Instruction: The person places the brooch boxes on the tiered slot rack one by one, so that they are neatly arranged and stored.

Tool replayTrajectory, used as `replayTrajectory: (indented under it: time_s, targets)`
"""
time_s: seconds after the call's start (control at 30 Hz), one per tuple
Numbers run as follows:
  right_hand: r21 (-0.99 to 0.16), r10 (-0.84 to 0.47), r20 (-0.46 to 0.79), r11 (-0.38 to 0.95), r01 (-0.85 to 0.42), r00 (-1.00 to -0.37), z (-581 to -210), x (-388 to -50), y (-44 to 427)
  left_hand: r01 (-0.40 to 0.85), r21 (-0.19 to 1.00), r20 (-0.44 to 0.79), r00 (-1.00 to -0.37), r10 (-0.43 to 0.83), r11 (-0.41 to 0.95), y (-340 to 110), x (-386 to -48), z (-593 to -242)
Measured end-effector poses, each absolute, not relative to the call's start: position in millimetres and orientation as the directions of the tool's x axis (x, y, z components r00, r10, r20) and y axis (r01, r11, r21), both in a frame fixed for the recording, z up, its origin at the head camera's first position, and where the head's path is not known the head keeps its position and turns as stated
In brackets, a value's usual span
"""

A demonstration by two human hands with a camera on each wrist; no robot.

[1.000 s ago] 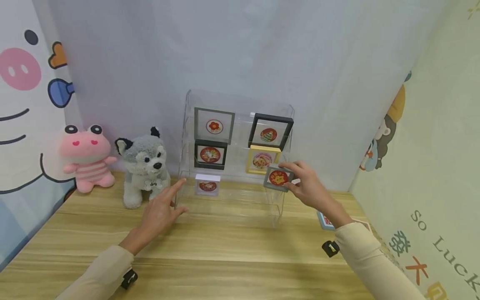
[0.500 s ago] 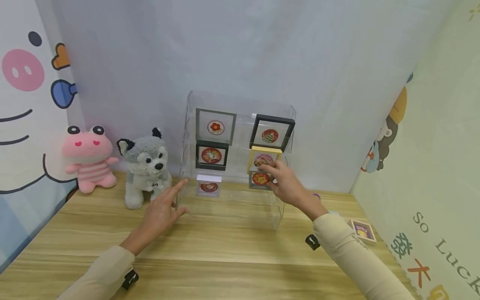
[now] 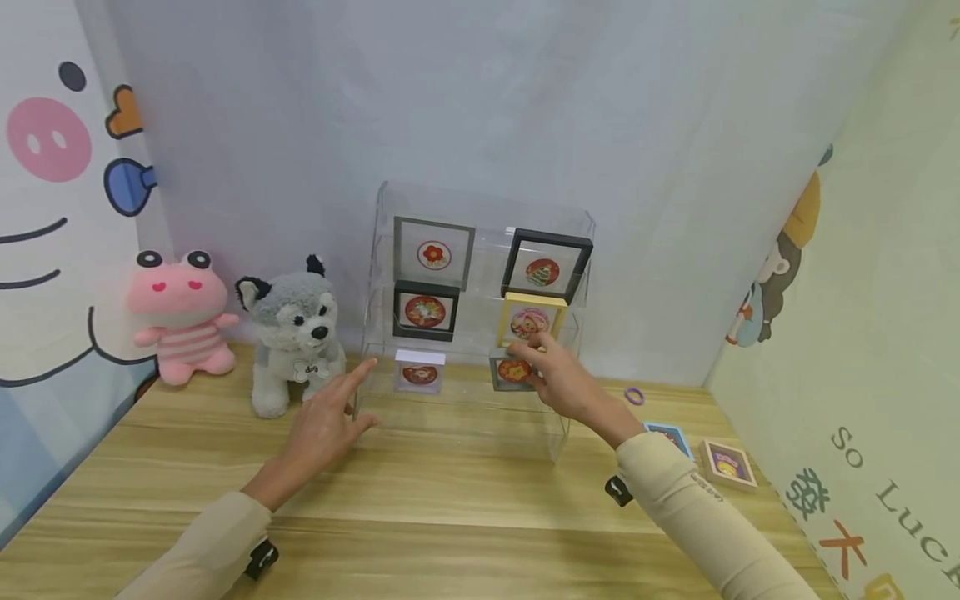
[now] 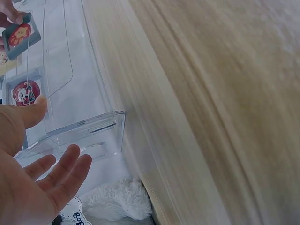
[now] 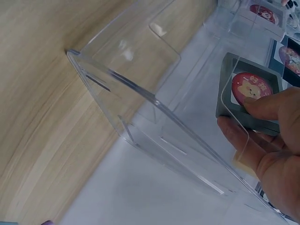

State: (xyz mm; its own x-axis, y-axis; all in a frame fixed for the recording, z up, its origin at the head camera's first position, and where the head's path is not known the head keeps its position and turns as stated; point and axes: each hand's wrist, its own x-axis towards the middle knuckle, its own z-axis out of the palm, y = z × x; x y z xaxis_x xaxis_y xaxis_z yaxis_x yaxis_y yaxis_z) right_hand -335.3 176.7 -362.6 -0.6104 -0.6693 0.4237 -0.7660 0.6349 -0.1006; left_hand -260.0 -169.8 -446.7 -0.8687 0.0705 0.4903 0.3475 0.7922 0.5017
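In the head view, my right hand (image 3: 572, 385) pinches a small grey square frame (image 3: 501, 380) with a red round badge, at the right side of the clear stepped rack (image 3: 480, 417). The right wrist view shows the thumb across the front of the grey frame (image 5: 227, 77). My left hand (image 3: 318, 429) has its fingers spread by the rack's left edge; whether it touches is hard to tell. On the rack sit a flower frame (image 3: 433, 255), a tree frame (image 3: 543, 272), a black frame (image 3: 425, 311), a yellow frame (image 3: 517, 321) and a whitish box frame (image 3: 420, 373).
Left of the rack stand a grey plush husky (image 3: 292, 333) and a pink plush frog (image 3: 180, 312). To the right on the wooden table (image 3: 420, 517) lie a purple ring (image 3: 634, 389), a blue frame (image 3: 681, 438) and a wood-coloured frame (image 3: 727, 464).
My right hand has carried the grey frame leftward and slightly down, from the rack's right edge to below the yellow frame. The left hand has stayed in place.
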Motion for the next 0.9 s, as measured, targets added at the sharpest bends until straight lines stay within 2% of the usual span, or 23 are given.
replayTrajectory:
  time_s: [0.43, 0.67, 0.9]
  targets:
    - [-0.108, -0.663, 0.425, 0.639, -0.761, -0.617, -368.7, -333.4, 178.5, 0.368, 0.493, 0.512, -0.855, 0.078, 0.789, -170.9, -260.3, -448.4]
    - [-0.161, -0.635, 0.404, 0.659, -0.734, -0.659, -369.9, -331.5, 181.2, 0.367, 0.491, 0.512, -0.855, 0.079, 0.79, -171.1, -259.6, -449.2]
    - [-0.174, -0.606, 0.421, 0.676, -0.716, -0.675, -371.6, -331.9, 184.8, 0.375, 0.489, 0.521, -0.85, 0.082, 0.788, -171.1, -260.1, -448.2]
